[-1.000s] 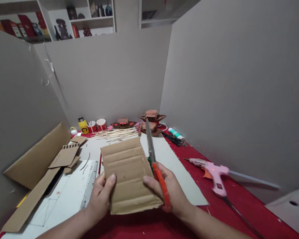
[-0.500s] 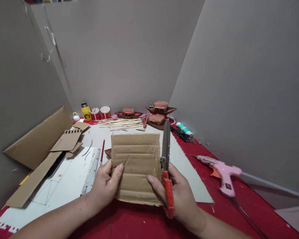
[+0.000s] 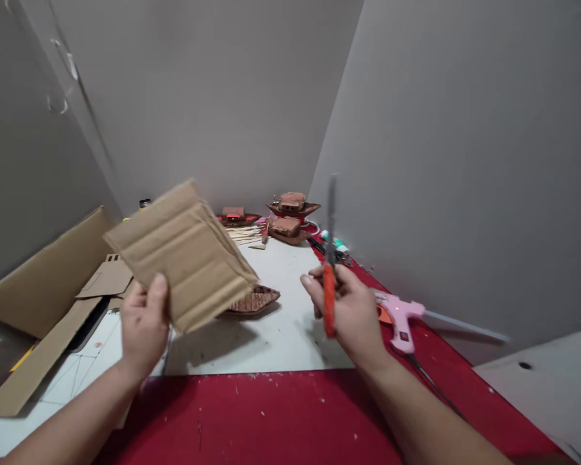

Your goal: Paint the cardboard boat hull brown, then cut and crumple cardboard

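Observation:
A creased, squarish piece of brown cardboard [image 3: 188,252] is gripped at its lower left by my left hand [image 3: 145,329], thumb on the near face. It tilts up above the table, partly covering a small brown model boat [image 3: 255,301] on the white sheet. My right hand [image 3: 356,310] is closed around scissors [image 3: 330,258] with orange handles and upright, slightly blurred blades. The scissors are apart from the cardboard. Just right of that hand lies a pink glue gun [image 3: 403,316], its nozzle end hidden behind my hand and wrist.
Brown model boats [image 3: 293,203] stand at the back, beside thin wooden sticks [image 3: 244,234]. Cardboard pieces [image 3: 48,278] lean and lie on the left. A green and white tube [image 3: 335,241] lies at the right edge of the white sheet [image 3: 290,349], on red cloth [image 3: 252,420].
My right hand has let go of the cardboard and moved away with the scissors. My left hand has carried the cardboard left and tilted it. The model boat now shows more.

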The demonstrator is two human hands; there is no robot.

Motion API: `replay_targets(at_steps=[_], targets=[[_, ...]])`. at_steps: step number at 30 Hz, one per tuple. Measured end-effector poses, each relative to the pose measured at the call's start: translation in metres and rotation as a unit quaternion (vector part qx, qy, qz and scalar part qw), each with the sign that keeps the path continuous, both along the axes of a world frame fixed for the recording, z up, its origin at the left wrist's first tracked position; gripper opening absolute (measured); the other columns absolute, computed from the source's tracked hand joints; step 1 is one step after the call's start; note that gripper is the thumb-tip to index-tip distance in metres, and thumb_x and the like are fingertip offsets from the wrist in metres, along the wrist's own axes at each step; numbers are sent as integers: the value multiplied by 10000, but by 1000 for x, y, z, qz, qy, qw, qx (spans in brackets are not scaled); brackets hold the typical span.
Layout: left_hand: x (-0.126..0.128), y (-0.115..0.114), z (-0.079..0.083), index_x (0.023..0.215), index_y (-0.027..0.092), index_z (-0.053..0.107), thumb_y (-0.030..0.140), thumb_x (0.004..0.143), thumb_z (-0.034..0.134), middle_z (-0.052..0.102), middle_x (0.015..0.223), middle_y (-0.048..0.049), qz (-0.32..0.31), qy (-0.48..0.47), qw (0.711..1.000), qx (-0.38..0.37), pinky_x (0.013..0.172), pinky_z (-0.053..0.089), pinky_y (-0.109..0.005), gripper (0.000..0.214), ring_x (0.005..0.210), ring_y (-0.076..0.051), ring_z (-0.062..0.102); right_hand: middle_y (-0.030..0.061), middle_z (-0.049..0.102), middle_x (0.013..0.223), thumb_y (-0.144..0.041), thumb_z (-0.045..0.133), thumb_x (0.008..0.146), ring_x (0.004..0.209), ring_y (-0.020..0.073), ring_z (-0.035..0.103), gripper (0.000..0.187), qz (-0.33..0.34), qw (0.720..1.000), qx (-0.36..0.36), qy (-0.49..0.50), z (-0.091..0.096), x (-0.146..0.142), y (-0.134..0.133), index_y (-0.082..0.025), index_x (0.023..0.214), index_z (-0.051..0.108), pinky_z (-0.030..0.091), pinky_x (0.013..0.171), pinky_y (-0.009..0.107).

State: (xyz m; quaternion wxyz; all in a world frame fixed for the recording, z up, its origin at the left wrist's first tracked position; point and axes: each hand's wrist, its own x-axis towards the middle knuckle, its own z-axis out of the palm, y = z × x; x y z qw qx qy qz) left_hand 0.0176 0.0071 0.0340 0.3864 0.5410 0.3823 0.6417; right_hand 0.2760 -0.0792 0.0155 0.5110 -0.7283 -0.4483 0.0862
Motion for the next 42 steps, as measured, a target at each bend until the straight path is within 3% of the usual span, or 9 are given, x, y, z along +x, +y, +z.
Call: replay_targets(at_steps=[4, 9, 12, 15, 19, 26, 30, 37, 42], targets=[[-1, 24, 28, 849, 197, 693, 450, 680, 868, 771, 821, -3, -33, -134, 990, -13, 860, 599, -285, 352, 884, -203, 736, 65, 724, 877, -365, 737, 857, 846, 236, 687, 231, -9, 990, -133, -33, -7, 42, 25, -143, 887, 681, 542, 778, 362], [3, 36, 39, 916, 182, 742, 377, 650, 893, 800, 936, -50, -161, -106, 979, -60, 949, 576, -344, 363, 978, -234, 740, 95, 638, 1257, -350, 630, 972, 1058, 223, 661, 325, 4, 977, -212, -20, -26, 54, 33, -175, 1246, 613, 575, 892, 435], [4, 37, 42, 1027, 181, 745, 412, 714, 851, 792, 1072, -87, -245, -50, 965, -77, 956, 571, -386, 403, 1024, -259, 733, 109, 639, 1272, -367, 647, 957, 1108, 248, 648, 330, 24, 988, -153, -1, -21, 45, 32, -169, 1221, 630, 549, 940, 463], [7, 36, 49, 1152, 205, 719, 434, 795, 788, 771, 1159, -95, -328, -11, 942, -74, 951, 567, -391, 430, 1041, -259, 727, 179, 669, 1256, -556, 664, 880, 1173, 310, 638, 478, 71, 996, -34, 43, 4, 27, 27, -148, 1130, 681, 504, 1003, 458], [14, 23, 60, 1190, 208, 713, 473, 831, 746, 775, 1136, -97, -388, 51, 918, -58, 866, 589, -362, 447, 977, -248, 734, 157, 705, 1254, -833, 480, 794, 1096, 291, 697, 816, 231, 958, 85, 144, 50, -9, 19, -183, 1256, 651, 575, 878, 412], [17, 14, 69, 1043, 164, 767, 510, 840, 719, 792, 943, -89, -454, 95, 885, -38, 752, 577, -289, 404, 782, -185, 719, 121, 794, 1029, -550, 810, 728, 860, 252, 761, 526, 385, 885, 90, 248, 90, -52, 22, -180, 1098, 756, 601, 842, 416], [11, 21, 74, 1057, 164, 752, 490, 889, 655, 773, 937, -75, -415, 126, 901, 32, 756, 561, -288, 379, 830, -190, 689, 93, 805, 969, -452, 852, 718, 804, 215, 755, 406, 417, 868, 82, 258, 97, -54, 37, -187, 1019, 791, 602, 814, 368], [19, 43, 60, 671, 144, 657, 459, 889, 601, 657, 667, -26, -194, 189, 954, 128, 608, 457, -263, 387, 655, -162, 559, 78, 805, 973, -464, 860, 675, 865, 247, 736, 405, 373, 895, 143, 201, 90, -62, 78, -184, 961, 798, 578, 851, 392], [16, 56, 60, 802, 150, 731, 473, 855, 664, 729, 778, -54, -219, 173, 954, 110, 683, 524, -292, 334, 752, -208, 647, 82, 804, 949, -458, 857, 685, 861, 245, 736, 410, 401, 888, 109, 197, 94, -56, 88, -170, 971, 798, 575, 855, 397]])
